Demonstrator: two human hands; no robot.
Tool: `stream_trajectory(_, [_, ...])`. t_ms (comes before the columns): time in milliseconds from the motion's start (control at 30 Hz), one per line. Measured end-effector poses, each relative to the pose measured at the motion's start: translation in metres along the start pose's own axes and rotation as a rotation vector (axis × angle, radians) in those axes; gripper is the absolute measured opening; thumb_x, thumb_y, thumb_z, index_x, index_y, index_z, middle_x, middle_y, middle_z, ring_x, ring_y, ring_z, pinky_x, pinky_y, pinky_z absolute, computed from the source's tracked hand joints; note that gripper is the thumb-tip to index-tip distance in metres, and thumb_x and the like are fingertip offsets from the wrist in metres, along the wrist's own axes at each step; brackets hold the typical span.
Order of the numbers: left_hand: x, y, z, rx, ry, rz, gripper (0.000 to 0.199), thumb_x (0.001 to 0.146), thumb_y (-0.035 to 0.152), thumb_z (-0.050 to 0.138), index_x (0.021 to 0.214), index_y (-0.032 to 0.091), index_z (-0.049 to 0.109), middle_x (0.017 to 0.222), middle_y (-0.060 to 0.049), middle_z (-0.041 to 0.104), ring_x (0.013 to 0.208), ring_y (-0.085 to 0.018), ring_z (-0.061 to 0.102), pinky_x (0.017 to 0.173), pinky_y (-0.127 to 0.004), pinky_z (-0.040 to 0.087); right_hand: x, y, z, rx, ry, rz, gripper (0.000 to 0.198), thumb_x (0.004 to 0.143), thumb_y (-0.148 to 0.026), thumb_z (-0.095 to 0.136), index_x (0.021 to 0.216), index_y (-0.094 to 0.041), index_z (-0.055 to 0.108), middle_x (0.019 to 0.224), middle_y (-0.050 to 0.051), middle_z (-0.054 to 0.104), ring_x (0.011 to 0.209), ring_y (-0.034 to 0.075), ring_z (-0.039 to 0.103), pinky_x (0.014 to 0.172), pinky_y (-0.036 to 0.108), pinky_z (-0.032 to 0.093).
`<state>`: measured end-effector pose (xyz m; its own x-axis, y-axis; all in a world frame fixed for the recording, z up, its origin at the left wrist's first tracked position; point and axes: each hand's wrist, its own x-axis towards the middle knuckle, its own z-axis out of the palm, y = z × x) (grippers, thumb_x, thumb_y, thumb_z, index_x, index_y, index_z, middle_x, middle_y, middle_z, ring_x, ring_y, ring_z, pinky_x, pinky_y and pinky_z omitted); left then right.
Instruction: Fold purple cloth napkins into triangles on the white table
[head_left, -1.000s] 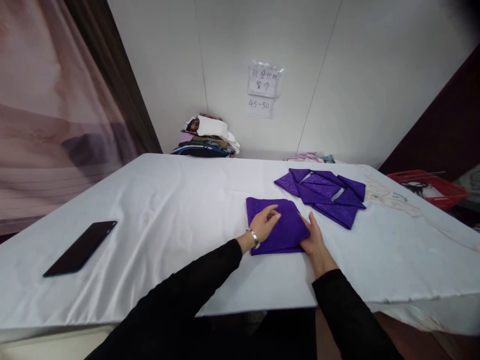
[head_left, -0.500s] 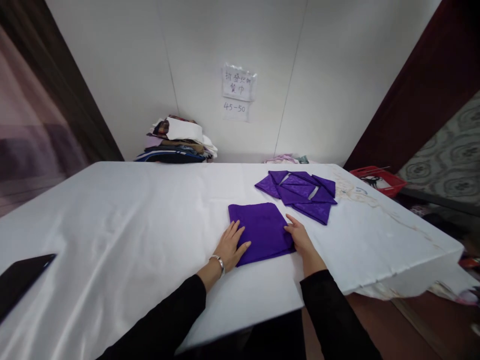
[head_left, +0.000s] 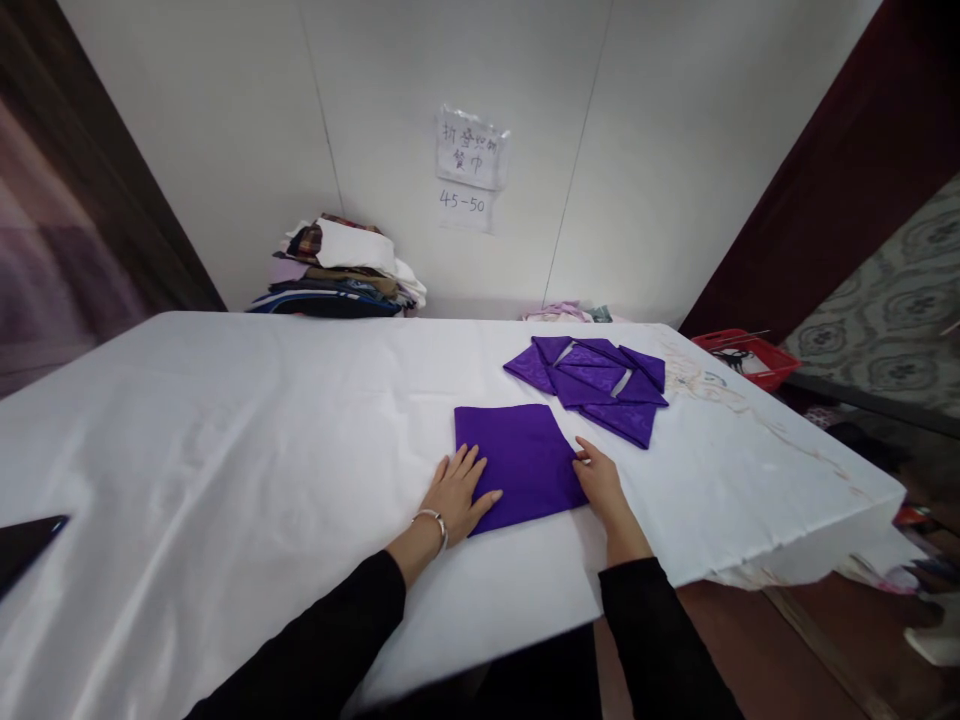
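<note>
A purple cloth napkin [head_left: 517,455], folded into a rough square, lies flat on the white tablecloth [head_left: 300,450] in front of me. My left hand [head_left: 457,490], with a silver bracelet at the wrist, rests with fingers spread on the napkin's left edge. At the right edge, my right hand [head_left: 600,480] has its fingers closed on the side of the cloth. Behind and to the right lie several purple napkins [head_left: 600,385] folded into pointed shapes, overlapping one another.
A pile of folded clothes [head_left: 337,265] is by the wall at back left. The red basket [head_left: 750,360] sits beyond the table's right edge. Handwritten paper [head_left: 472,150] is taped on the wall. A dark flat object [head_left: 26,545] lies at far left.
The view has shifted slightly. The napkin's right side looks smoother and flatter. My left hand stays spread on the cloth; my right hand remains at its right edge.
</note>
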<state>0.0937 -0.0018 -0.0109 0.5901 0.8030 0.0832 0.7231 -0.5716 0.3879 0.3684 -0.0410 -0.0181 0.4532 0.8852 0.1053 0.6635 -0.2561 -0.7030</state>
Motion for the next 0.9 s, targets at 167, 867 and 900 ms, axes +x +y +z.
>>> stream_trajectory(167, [-0.003,0.002,-0.001,-0.031,-0.016,-0.022,0.065,0.085,0.061,0.032,0.134,0.019,0.041,0.147,-0.01,0.03,0.138,-0.025,0.015,0.111,-0.048,0.012,-0.011,-0.008,-0.007,-0.201,0.099,-0.135,0.048,0.081,-0.031,0.039,0.125,-0.014,0.053,0.106,0.012,0.062,0.091,0.025,0.058,0.085,0.041,0.045])
stream_trajectory(867, [0.072,-0.032,-0.005,0.144,0.003,-0.171,0.073,0.085,0.06,0.025,0.139,0.01,0.031,0.149,-0.013,0.024,0.138,-0.028,0.012,0.111,-0.05,0.009,-0.036,-0.036,0.018,-0.586,-0.336,-0.384,0.06,0.091,-0.054,0.027,0.142,-0.023,0.028,0.151,0.008,0.019,0.139,0.024,0.012,0.108,0.046,0.009])
stream_trajectory(900, [0.073,-0.031,-0.006,0.14,0.004,-0.17,0.073,0.085,0.06,0.025,0.139,0.011,0.031,0.149,-0.013,0.024,0.138,-0.028,0.013,0.111,-0.05,0.009,-0.036,-0.036,0.018,-0.588,-0.335,-0.382,0.059,0.091,-0.054,0.027,0.142,-0.024,0.028,0.151,0.008,0.019,0.139,0.024,0.011,0.108,0.046,0.009])
